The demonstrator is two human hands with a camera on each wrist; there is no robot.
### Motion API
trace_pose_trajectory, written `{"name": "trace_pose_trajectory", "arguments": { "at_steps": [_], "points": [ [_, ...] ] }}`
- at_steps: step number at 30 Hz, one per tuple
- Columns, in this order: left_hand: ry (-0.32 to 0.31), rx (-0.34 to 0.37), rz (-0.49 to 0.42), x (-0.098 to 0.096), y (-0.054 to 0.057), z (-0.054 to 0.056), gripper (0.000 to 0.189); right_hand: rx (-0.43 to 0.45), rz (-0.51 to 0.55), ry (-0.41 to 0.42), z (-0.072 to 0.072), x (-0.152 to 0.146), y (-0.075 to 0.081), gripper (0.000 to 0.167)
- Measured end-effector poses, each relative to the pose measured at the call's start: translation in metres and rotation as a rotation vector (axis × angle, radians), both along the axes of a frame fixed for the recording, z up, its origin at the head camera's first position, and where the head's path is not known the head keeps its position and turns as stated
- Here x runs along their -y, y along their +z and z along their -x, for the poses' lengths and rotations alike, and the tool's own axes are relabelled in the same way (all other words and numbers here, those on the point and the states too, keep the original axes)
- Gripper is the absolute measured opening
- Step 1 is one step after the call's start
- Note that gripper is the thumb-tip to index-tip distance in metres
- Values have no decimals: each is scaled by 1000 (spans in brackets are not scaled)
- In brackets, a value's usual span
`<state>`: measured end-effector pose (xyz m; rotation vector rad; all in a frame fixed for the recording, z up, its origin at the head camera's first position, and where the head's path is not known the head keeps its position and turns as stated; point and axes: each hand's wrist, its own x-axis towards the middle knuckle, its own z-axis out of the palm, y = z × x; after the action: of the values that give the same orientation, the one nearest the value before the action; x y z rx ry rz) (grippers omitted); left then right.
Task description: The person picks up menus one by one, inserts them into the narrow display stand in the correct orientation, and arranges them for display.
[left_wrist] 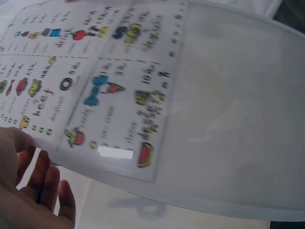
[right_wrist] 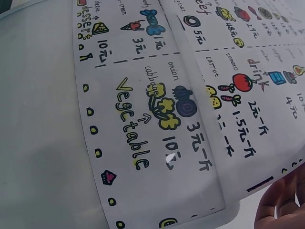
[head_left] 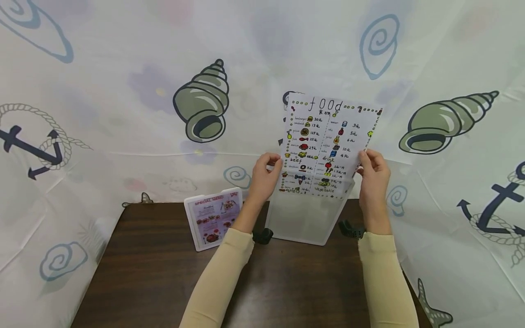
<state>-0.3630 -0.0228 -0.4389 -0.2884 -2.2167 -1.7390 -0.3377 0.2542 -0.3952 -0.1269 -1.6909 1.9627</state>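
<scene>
A hand-drawn food menu sheet [head_left: 333, 136] is held upright by both hands, its lower part inside a clear menu holder [head_left: 301, 218] that stands on the table. My left hand [head_left: 265, 175] pinches the sheet's left edge, and in the left wrist view its other fingers [left_wrist: 50, 183] curl behind the edge. On the opposite side my right hand [head_left: 374, 171] pinches the right edge between thumb and fingers. Seen from the right wrist, the sheet's bottom strip [right_wrist: 143, 119] shows through the holder's front, with the upper part rising out of it.
Left of the holder stands a second, smaller holder [head_left: 215, 218] with a printed "Special Menu" in it, partly behind the left forearm. The dark wooden table [head_left: 283, 282] has its back edge close to a white cloth backdrop [head_left: 287, 45] with shells and anchors.
</scene>
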Motion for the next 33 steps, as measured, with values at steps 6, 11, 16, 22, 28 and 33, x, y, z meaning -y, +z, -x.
{"name": "trace_pose_trajectory", "arguments": {
  "at_steps": [6,11,16,22,28,33],
  "points": [
    [-11,-6,-5,0,3,-1,22,-1,-16,-4,-1,0,-5,24],
    [-10,-4,9,1,2,-1,22,-7,-4,-2,-3,0,-6,22],
    [-12,-14,11,1,1,-3,22,-27,-7,0,-3,0,-3,22],
    [-26,-11,13,2,-1,-4,21,-63,-15,-1,-3,-1,6,21],
    [-22,-19,25,3,-3,-3,20,-86,-36,-3,-2,-2,17,18],
    [-32,-2,41,3,-6,-2,21,-61,-45,-10,-5,-3,18,17]
  ]
}}
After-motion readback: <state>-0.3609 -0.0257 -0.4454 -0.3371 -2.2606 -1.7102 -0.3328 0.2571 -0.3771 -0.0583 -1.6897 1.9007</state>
